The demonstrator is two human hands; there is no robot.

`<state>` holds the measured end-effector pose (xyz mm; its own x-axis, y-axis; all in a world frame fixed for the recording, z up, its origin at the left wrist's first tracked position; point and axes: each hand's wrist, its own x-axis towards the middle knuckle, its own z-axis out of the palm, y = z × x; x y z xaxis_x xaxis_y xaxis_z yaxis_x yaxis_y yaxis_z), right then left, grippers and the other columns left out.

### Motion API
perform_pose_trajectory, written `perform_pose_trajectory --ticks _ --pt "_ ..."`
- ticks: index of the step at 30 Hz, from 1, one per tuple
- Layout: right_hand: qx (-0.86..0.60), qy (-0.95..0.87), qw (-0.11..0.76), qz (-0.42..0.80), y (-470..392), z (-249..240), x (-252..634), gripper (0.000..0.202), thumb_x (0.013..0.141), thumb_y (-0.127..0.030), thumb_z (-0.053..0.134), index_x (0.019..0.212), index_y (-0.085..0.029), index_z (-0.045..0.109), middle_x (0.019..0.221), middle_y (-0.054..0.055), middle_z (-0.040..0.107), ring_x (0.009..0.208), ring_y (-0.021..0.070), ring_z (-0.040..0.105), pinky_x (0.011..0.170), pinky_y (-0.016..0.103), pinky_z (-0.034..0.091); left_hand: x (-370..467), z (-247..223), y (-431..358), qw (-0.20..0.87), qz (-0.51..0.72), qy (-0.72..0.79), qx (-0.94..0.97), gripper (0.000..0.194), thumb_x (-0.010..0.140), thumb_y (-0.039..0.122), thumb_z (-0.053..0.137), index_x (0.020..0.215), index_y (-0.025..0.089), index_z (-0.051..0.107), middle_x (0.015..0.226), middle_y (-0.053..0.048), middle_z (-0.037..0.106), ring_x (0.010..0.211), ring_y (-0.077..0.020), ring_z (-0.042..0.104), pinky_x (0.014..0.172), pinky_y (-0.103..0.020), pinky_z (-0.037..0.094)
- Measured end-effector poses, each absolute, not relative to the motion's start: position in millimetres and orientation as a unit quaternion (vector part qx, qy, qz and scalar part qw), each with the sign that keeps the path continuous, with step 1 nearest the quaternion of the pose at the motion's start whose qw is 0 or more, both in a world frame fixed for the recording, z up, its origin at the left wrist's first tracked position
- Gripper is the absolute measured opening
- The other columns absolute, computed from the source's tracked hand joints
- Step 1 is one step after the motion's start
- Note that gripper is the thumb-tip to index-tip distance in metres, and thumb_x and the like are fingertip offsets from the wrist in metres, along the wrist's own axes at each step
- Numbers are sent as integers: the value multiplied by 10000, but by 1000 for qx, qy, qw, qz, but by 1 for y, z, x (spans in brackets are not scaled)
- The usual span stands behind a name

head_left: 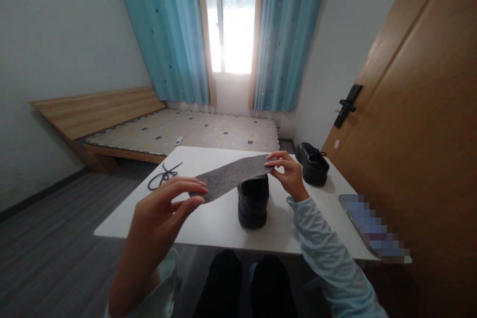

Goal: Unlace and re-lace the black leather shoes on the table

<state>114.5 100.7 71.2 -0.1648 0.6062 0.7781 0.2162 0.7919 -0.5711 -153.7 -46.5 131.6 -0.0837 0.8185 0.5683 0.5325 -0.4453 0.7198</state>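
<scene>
A grey insole (234,173) is stretched between my two hands above the white table (149,218). My left hand (167,208) pinches its near left end between thumb and fingers. At the far right end, my right hand (286,174) grips it the same way. Beneath the insole stands a black shoe (253,208), heel toward me, its front part hidden behind the insole. Another black shoe (313,164), with laces in it, sits at the table's right side, beyond my right hand. A loose dark shoelace (164,176) lies coiled at the left.
A blurred-out flat item (372,228) lies along the table's right edge. Behind the table is a bed (208,129) with a small white object (179,141) on it. A wooden door (417,109) rises close on the right. My knees (272,283) are under the near edge.
</scene>
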Motion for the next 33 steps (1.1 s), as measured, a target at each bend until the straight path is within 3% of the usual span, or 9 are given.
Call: perform_pose_trajectory --ticks 3,6,8,11,13,17,21,27,33 --pt "-284 -737 590 166 102 69 114 157 766 -131 668 836 -254 737 1017 46 649 950 187 603 813 347 470 -157 115 -30 185 498 561 634 334 760 498 612 838 177 661 811 -53 673 746 -196 666 591 -285 567" --pt "-279 -741 588 164 104 67 110 179 769 -116 652 843 -255 738 1063 45 649 1000 193 606 880 365 473 -157 95 -8 188 498 596 601 486 692 494 670 1055 182 591 1043 -94 640 971 -241 632 748 -364 563" --pt "-278 -743 588 160 106 64 108 188 772 -112 643 844 -257 738 1091 43 648 1037 198 598 932 384 461 -155 83 4 248 478 594 598 546 665 476 691 1101 176 556 1125 -121 621 1010 -254 621 778 -373 546" --pt "-290 -749 575 156 110 61 107 194 776 -114 623 844 -256 736 1147 44 629 1092 209 572 971 403 450 -150 70 15 422 414 542 598 572 691 455 660 1163 170 505 1002 -115 681 844 -238 668 661 -332 538" --pt "-303 -760 552 163 113 57 107 221 776 -118 604 896 -256 728 1212 52 591 1114 216 552 933 392 482 -149 61 21 462 396 528 593 564 710 436 635 1187 177 482 888 -87 701 740 -221 671 577 -288 508" --pt "-325 -784 493 191 118 50 107 474 757 -169 622 1217 -278 577 1347 88 462 1041 209 569 756 335 553 -156 47 33 349 418 592 595 417 731 348 579 1118 198 539 848 -63 691 750 -214 673 601 -272 494" --pt "-340 -782 480 204 121 44 107 670 735 -211 663 1350 -269 402 1354 123 448 977 199 599 754 346 546 -176 42 47 189 420 675 576 437 768 240 505 1205 234 525 961 -70 690 823 -212 677 708 -297 496" --pt "-344 -823 407 198 121 44 107 192 806 -291 632 970 -191 649 979 77 678 922 207 631 836 376 496 -218 46 60 52 381 754 533 335 798 189 503 1117 223 600 959 -70 698 927 -233 659 831 -329 473" --pt "-328 -851 378 159 120 43 106 191 771 -317 689 920 -200 669 967 72 690 951 217 618 889 391 464 -255 34 69 13 336 811 479 321 799 171 510 1110 179 590 1009 -117 686 976 -256 640 857 -353 468"
